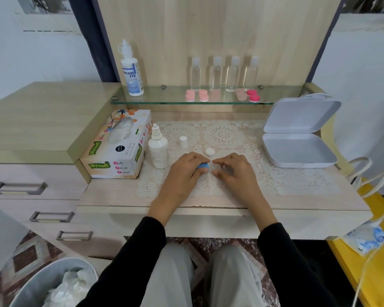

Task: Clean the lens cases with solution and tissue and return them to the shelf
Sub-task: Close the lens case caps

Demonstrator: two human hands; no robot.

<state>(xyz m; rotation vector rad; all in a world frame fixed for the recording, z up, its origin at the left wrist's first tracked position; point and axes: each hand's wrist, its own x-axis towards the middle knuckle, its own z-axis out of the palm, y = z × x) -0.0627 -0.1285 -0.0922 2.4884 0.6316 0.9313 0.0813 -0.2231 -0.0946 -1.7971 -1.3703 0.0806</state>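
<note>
Left of the grip stands the uncapped solution bottle on the bench. The left hand pinches the lens case's blue cap; the right hand curls beside it, its hold unclear. A white cap lies just beyond. Judging by this, a cap is being turned; next comes solution or tissue.

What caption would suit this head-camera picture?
Both hands, left and right, work a blue-capped lens case beside an uncapped solution bottle.
</note>
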